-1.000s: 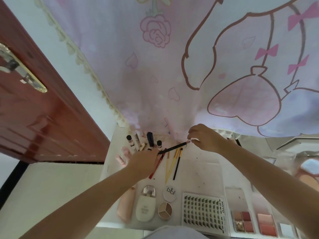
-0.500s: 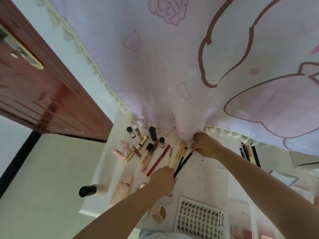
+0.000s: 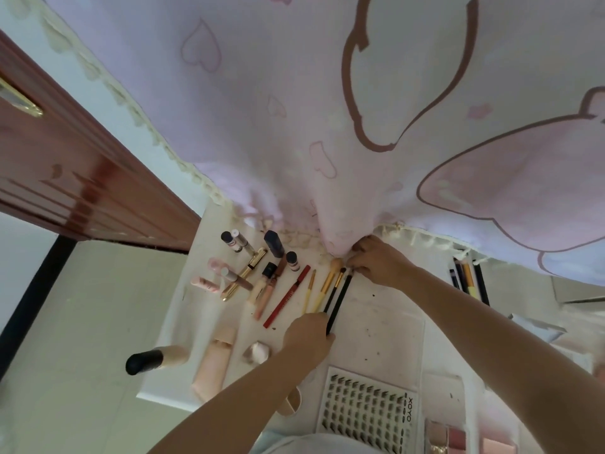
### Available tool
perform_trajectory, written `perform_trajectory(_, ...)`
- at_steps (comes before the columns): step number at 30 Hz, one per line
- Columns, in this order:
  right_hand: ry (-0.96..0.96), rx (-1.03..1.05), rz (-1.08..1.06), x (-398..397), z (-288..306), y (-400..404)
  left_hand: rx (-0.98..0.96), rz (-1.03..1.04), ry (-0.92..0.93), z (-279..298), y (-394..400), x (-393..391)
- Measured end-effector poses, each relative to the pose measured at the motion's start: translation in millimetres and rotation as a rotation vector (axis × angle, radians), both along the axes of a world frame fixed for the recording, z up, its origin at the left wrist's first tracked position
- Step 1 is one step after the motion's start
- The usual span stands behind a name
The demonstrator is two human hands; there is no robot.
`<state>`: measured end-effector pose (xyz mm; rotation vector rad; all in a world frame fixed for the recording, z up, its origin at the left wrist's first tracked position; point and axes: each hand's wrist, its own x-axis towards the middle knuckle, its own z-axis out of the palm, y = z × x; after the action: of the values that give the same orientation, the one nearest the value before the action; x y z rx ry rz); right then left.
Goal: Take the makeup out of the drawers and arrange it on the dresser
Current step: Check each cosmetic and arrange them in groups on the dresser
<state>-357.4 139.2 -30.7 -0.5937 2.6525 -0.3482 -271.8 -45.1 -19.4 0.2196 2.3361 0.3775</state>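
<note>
Makeup brush (image 3: 339, 304), black and slim, lies on the white worktop (image 3: 386, 326) beside yellow brushes (image 3: 322, 291); my left hand (image 3: 307, 339) pinches its near end, my right hand (image 3: 379, 263) pinches its tip at the pink curtain (image 3: 294, 126). Lipsticks (image 3: 258, 273) lie left.

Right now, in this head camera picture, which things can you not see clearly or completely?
- Left hand: seen from the back, its fingers on the black brush are hidden.
- Right hand: its fingertips at the brush tip are too small to make out.
- Eyeshadow palette: cut off by the bottom edge.
- Round compact: mostly behind the left forearm.
- Pencils: tops under the pink curtain.
</note>
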Motion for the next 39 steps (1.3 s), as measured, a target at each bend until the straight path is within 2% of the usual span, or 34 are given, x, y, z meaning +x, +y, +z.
perform_trajectory(9,-0.007,-0.018,-0.114,13.7,1.6,4.5,-0.051,-0.037,0.112,-4.3,-2.5,1.0)
perform_trajectory(14,0.063,-0.095,-0.367,43.9,9.8,26.7,-0.046,-0.068,0.155,-7.1,0.8,-1.0)
perform_trajectory(18,0.142,0.045,-0.706,76.7,12.8,56.0,-0.055,-0.079,0.218,-8.7,1.4,-4.5)
perform_trajectory(22,0.001,0.178,-0.965,92.1,16.7,70.0,-0.063,-0.102,0.280,-9.5,-2.5,-8.1)
perform_trajectory(27,-0.090,0.188,-1.034,95.1,14.2,68.1,-0.074,-0.126,0.311,-8.6,-6.1,-7.6)
perform_trajectory(29,-0.091,0.080,-1.072,93.5,17.0,67.0,-0.076,-0.143,0.337,-7.0,-7.4,-8.5)
perform_trajectory(33,-0.011,-0.372,-1.232,83.5,48.7,62.4,0.025,-0.158,0.396,6.4,-4.9,-20.6)
perform_trajectory(36,-0.059,-0.886,-1.334,81.6,81.8,52.8,0.188,-0.197,0.392,22.0,1.7,-31.2)
perform_trajectory(39,-0.237,-1.302,-1.306,88.9,106.8,34.1,0.424,-0.236,0.322,42.4,8.8,-33.9)
